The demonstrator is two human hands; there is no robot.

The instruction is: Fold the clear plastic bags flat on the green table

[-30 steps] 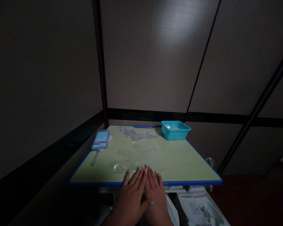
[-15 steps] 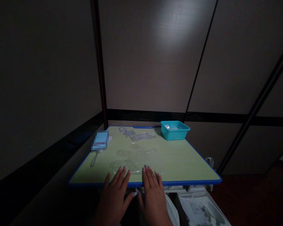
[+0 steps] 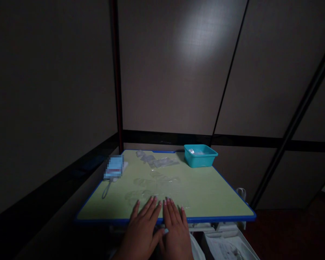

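Observation:
My left hand (image 3: pixel 144 229) lies palm down at the front edge of the table (image 3: pixel 211 195), fingers stretched out. Beside it my right hand (image 3: pixel 176 229) is flat too, its fingers straight and close together. Both sets of fingertips press on the near edge of a thin, clear plastic piece (image 3: pixel 141 195) spread on the tabletop. The left thumb overlaps the right hand. Just behind lies another see-through plastic piece (image 3: pixel 166 179), its outline hard to make out. Farther back is a crumpled, greyish translucent plastic piece (image 3: pixel 165 162).
A turquoise plastic basin (image 3: pixel 200 160) with something clear and shiny inside stands at the back right. A pixelated light-blue item (image 3: pixel 115 167) with a loop strap lies at the left edge. Walls border the table behind and left. Below is a white drawer (image 3: pixel 246 240) holding papers.
My left hand has slid right, closer to my right hand, across the front plastic piece. The right hand stays nearly in place. The view has tilted up slightly.

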